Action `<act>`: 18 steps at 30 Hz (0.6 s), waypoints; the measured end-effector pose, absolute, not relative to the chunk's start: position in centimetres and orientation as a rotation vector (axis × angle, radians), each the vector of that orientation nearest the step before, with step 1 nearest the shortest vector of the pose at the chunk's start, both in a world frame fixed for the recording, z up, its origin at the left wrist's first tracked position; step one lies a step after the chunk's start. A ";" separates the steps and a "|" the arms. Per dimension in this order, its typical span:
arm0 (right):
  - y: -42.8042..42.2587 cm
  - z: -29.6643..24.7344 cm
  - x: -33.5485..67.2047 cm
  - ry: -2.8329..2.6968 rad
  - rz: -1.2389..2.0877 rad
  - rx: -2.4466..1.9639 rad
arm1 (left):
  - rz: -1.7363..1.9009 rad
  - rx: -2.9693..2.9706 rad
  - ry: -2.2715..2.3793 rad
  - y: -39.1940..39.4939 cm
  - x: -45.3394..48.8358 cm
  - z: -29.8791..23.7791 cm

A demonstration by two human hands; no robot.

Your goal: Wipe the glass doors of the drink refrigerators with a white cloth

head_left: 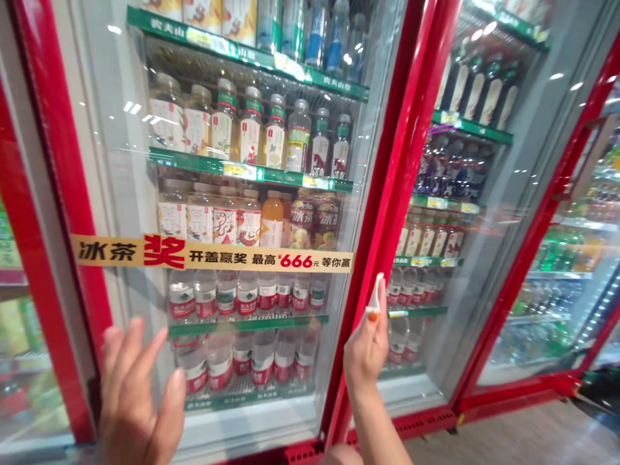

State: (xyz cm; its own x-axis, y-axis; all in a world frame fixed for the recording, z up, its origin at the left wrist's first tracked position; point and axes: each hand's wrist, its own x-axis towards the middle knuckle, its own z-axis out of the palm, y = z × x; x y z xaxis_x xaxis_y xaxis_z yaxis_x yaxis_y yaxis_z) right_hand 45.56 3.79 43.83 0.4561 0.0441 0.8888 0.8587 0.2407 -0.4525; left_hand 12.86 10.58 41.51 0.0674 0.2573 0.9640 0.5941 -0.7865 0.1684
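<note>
My left hand (140, 397) is raised with its fingers spread and nothing in it, in front of the lower left of a glass fridge door (130, 213). My right hand (367, 349) pinches a folded white cloth or tissue (376, 296) between thumb and fingers, by the red door frame (378, 213). Whether it touches the frame I cannot tell. Across the glass runs a yellow strip (217, 253) with black and red lettering. Behind the glass, several bottles of tea (221, 126) and water (261, 358) stand upright on green-edged shelves (247, 326).
To the right stands another red-framed fridge door (513, 284), with dark bottles (477, 87) on shelves before it. A further red frame (58, 310) rises at the left. Grey floor (527, 433) shows at the lower right.
</note>
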 end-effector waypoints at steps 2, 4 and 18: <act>8.5 48.3 45.3 -1.141 -0.793 -1.183 | -1.770 -2.030 -0.834 14.1 14.1 45.0; 13.1 50.1 44.0 -1.296 -0.913 -1.272 | -1.622 -2.039 -0.765 18.0 15.3 48.0; 17.0 47.4 43.6 -1.223 -1.088 -1.396 | -1.405 -1.841 -0.701 24.4 18.1 49.7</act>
